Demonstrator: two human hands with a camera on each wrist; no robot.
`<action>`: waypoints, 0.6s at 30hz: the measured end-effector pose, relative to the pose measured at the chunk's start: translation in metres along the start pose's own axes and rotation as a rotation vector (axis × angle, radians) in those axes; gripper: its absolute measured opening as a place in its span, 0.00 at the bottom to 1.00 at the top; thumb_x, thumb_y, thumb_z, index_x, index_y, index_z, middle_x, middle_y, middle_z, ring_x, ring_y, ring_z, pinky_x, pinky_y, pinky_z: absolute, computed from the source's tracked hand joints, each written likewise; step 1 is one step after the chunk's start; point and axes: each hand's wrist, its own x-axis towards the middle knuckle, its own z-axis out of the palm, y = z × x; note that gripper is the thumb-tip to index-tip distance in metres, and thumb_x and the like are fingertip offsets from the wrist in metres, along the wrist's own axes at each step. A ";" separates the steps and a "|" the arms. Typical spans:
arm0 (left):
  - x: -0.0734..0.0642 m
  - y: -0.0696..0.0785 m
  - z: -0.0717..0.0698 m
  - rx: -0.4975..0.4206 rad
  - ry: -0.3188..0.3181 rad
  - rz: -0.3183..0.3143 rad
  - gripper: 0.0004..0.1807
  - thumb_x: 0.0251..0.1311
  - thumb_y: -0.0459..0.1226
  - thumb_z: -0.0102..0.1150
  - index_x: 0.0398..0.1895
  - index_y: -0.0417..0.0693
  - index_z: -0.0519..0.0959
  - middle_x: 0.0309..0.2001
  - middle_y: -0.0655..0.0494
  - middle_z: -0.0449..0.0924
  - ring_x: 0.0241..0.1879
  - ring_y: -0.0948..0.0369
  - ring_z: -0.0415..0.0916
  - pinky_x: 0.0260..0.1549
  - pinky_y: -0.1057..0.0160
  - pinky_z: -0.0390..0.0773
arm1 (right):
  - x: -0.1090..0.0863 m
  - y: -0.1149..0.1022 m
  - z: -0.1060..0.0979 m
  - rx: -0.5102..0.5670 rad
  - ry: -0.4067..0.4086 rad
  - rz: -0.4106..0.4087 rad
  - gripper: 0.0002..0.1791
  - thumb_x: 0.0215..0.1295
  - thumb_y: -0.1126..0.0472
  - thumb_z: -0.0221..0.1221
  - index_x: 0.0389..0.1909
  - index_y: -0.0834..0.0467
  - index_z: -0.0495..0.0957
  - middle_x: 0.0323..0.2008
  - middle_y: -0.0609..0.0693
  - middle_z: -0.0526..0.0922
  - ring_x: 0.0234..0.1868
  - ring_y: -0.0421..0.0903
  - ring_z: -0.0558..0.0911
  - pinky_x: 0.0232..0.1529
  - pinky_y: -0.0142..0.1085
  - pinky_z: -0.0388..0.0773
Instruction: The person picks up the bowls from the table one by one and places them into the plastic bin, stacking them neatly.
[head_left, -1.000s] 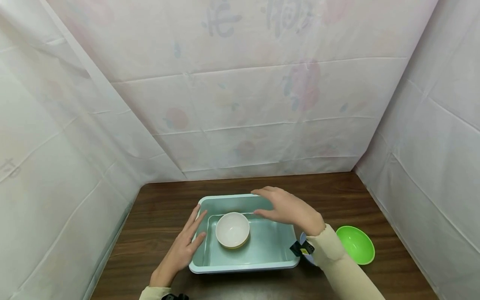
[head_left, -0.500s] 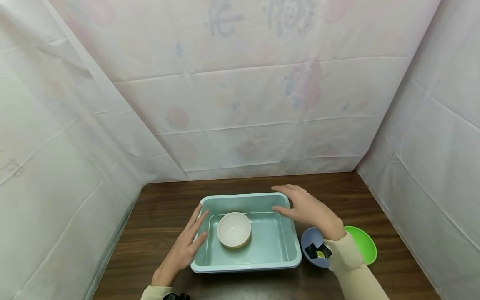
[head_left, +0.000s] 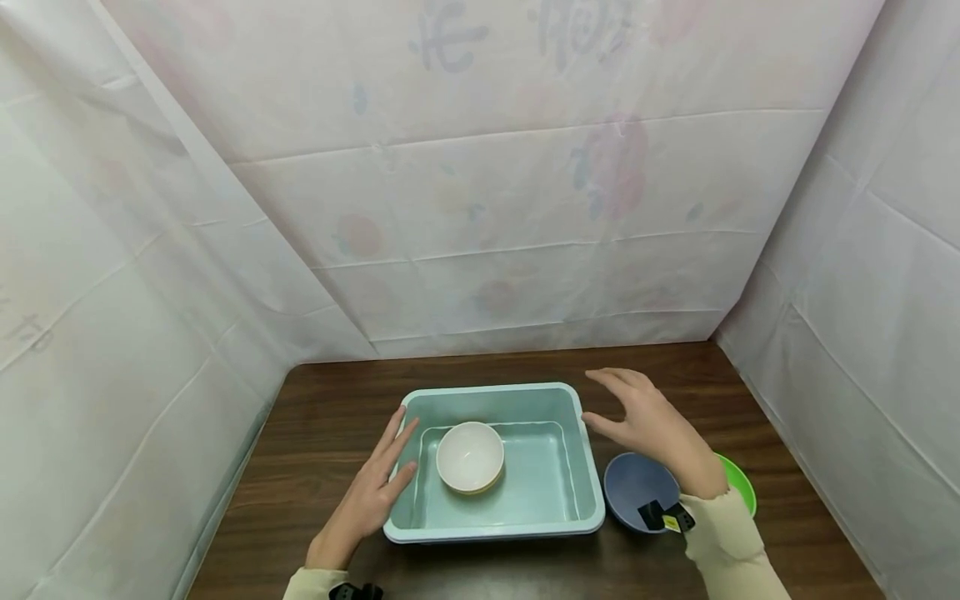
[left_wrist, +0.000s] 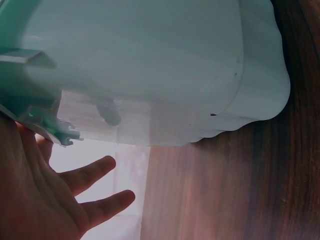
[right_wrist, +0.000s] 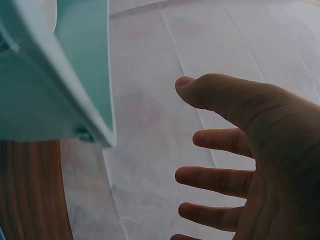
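A pale teal plastic basin (head_left: 532, 467) sits on the table, with a white bowl (head_left: 470, 457) inside it. A yellowish edge shows under the white bowl. My left hand (head_left: 369, 496) lies at the basin's left rim with its fingers spread and extended; in the left wrist view the left hand (left_wrist: 45, 190) is beside the basin's wall (left_wrist: 165, 70). To the right of the basin, my right hand (head_left: 663, 425) is held above the table, holding nothing. Its fingers are spread in the right wrist view, apart from the basin's rim (right_wrist: 65, 85). Nearest below it is a blue bowl (head_left: 630, 482).
A green bowl (head_left: 738, 483), partly hidden by the right forearm, stands beyond the blue bowl. The dark wood table (head_left: 300, 425) is enclosed by white printed sheets (head_left: 480, 200) at the back and both sides.
My right hand has moved rightward from over the basin to beyond its right rim, uncovering the blue bowl and covering more of the green one. The left hand stays at the left rim.
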 end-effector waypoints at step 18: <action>0.000 -0.001 -0.001 -0.041 0.007 0.037 0.32 0.77 0.39 0.52 0.81 0.52 0.59 0.84 0.48 0.45 0.80 0.44 0.50 0.67 0.85 0.40 | -0.031 0.032 0.004 -0.151 0.241 0.023 0.43 0.52 0.50 0.77 0.69 0.59 0.74 0.65 0.70 0.74 0.62 0.73 0.74 0.50 0.70 0.75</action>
